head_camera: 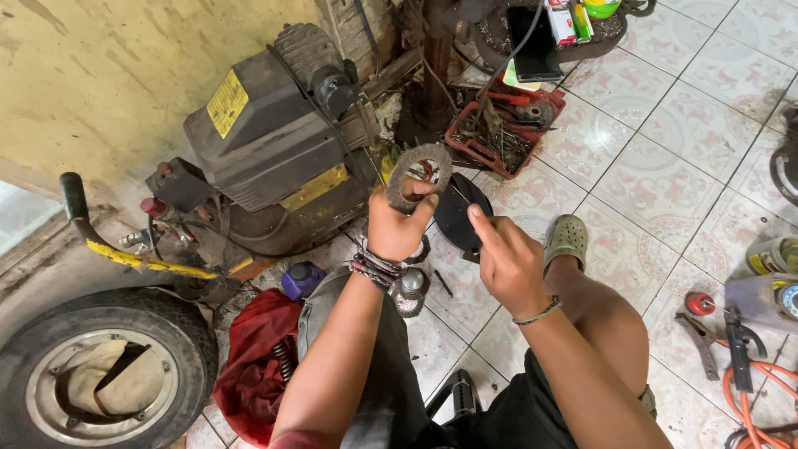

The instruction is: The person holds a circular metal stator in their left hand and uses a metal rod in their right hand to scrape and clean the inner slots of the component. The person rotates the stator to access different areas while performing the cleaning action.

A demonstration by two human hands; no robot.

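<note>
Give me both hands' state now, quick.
Left hand: closed on a grey friction ring, held up.
Right hand: holding nothing, index finger stretched toward the dark round plate; contact cannot be told.

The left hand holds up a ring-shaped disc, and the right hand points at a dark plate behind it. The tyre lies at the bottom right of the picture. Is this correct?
Not quite. In the head view the tyre lies at the bottom left, not the bottom right. The rest is right: the left hand holds up the ring-shaped disc, and the right hand points at the dark plate behind it.
</note>
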